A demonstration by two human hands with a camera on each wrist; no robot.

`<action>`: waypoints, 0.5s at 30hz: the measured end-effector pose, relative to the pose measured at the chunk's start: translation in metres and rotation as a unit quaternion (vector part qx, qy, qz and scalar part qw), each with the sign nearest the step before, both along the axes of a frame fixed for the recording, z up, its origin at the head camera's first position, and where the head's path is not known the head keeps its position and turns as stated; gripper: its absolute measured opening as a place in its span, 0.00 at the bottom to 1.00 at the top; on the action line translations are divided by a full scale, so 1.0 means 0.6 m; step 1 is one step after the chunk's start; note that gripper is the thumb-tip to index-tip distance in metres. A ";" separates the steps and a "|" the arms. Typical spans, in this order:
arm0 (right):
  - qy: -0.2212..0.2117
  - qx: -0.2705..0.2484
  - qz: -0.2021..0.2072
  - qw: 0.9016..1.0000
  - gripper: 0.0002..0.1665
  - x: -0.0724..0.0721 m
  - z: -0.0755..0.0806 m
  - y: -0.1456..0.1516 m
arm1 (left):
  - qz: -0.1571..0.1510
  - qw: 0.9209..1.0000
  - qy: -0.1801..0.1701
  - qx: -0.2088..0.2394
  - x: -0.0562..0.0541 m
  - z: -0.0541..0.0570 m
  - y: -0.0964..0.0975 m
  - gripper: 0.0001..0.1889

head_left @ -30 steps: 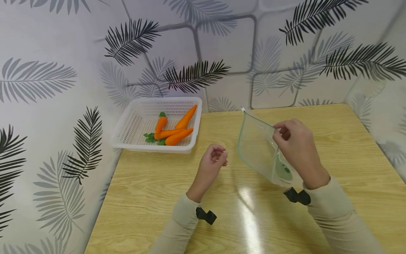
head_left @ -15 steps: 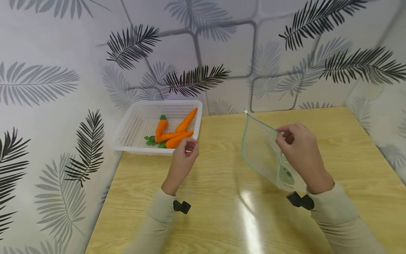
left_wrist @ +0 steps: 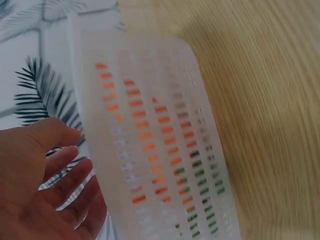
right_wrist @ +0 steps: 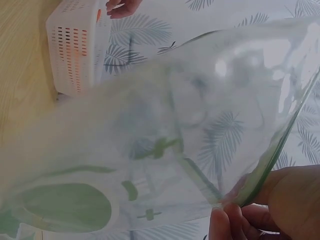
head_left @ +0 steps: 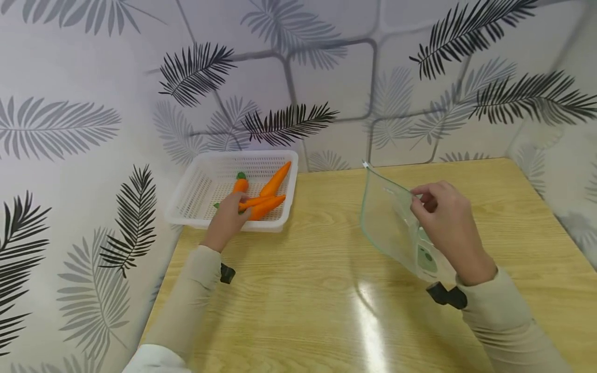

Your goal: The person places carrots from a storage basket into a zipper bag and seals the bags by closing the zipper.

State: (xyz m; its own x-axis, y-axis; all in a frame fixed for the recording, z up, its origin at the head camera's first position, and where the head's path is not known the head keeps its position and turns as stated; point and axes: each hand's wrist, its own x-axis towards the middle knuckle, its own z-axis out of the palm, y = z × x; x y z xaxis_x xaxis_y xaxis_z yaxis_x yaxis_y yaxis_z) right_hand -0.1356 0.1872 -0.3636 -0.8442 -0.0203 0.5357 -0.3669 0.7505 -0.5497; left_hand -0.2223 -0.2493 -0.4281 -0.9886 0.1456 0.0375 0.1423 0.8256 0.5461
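Observation:
My left hand (head_left: 229,217) reaches over the near rim of the white plastic basket (head_left: 191,223), its fingertips close over the orange carrots (head_left: 276,180). In the left wrist view, the fingers of that hand (left_wrist: 65,185) are spread and loosely bent, with nothing seen between them. My right hand (head_left: 445,228) pinches the top edge of a clear zip bag (head_left: 389,217) with green trim and a green printed shape. The bag hangs above the table, its white slider (head_left: 365,164) at the far corner. In the right wrist view, thumb and fingers hold the green edge (right_wrist: 265,185).
A wood-grain table (head_left: 298,290) carries the basket at its back left. Behind it stands a wall (head_left: 336,67) covered with a leaf pattern. Several carrots with green tops lie inside the basket.
My left hand has moved left and away from me, from the middle of the table to over the basket. The right hand and bag have shifted only slightly right.

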 end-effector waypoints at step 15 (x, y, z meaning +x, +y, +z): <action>0.010 0.008 -0.003 1.000 0.07 -0.004 0.000 -0.001 | -0.091 0.988 -0.117 -0.052 -0.078 -0.024 -0.037 0.19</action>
